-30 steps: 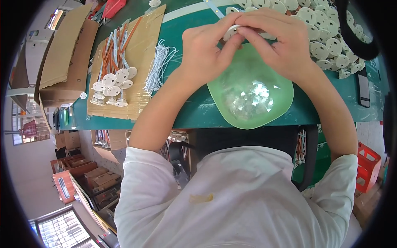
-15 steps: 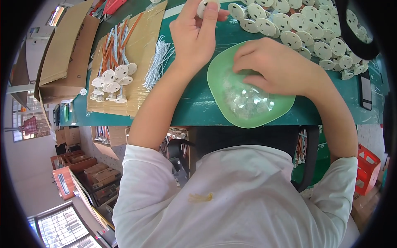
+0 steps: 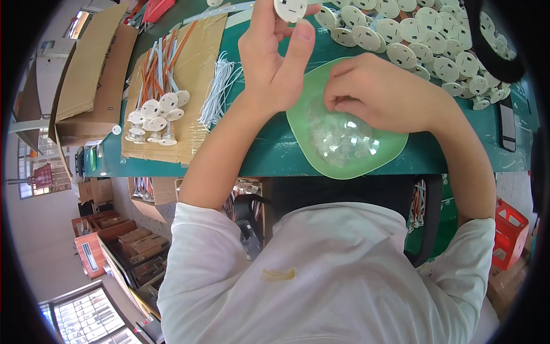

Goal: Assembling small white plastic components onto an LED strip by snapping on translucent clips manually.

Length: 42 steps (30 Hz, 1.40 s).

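Observation:
At the top edge, my left hand point(image 3: 275, 69) holds a white round disc point(image 3: 290, 8) with small dark slots against its fingers. The thumb stands away from the disc's face. A pale flat strip point(image 3: 220, 10) runs leftward from near that hand; whether it joins the disc is hidden. My right hand point(image 3: 384, 92) is over a light green bowl point(image 3: 303, 137), its fingertips pinched together just above small clear shiny pieces point(image 3: 346, 140). Anything between those fingertips is too small or hidden to tell.
Many similar white discs point(image 3: 432, 43) are heaped at the back right, near a phone point(image 3: 507, 123). On the left, discs with orange and white strips point(image 3: 154, 112) lie on cardboard point(image 3: 192, 114), beside a bundle of white wires point(image 3: 217, 92). A cardboard box point(image 3: 94, 80) stands farther left.
My left thumb has lifted off the disc, which now shows more of its face. The fingers of my right hand have drawn together above the clear pieces.

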Each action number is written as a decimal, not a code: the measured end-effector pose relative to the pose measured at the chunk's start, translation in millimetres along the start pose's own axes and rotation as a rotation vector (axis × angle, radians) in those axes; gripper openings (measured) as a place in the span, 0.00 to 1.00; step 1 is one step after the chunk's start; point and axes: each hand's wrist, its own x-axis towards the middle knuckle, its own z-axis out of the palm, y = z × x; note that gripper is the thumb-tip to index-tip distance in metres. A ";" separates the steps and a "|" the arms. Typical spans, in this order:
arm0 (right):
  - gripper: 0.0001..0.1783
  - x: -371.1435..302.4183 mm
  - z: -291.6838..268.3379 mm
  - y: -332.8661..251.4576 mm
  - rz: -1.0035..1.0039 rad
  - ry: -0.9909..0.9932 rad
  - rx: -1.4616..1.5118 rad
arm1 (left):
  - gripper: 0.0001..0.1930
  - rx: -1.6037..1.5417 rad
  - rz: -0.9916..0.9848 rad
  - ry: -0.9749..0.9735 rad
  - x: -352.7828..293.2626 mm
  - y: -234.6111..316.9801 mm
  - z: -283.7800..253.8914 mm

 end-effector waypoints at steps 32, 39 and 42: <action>0.17 6.6 -9.0 -3.5 -0.068 0.852 0.341 | 0.27 -0.293 -0.004 -0.042 1.5 -11.6 -2.9; 0.06 12.1 -4.4 -8.2 -0.018 0.961 0.487 | 0.27 -0.291 -0.029 -0.098 0.5 -11.9 -4.0; 0.05 11.1 -5.7 -9.0 -0.049 0.946 0.422 | 0.26 -0.330 -0.018 -0.064 -0.2 -11.9 -3.4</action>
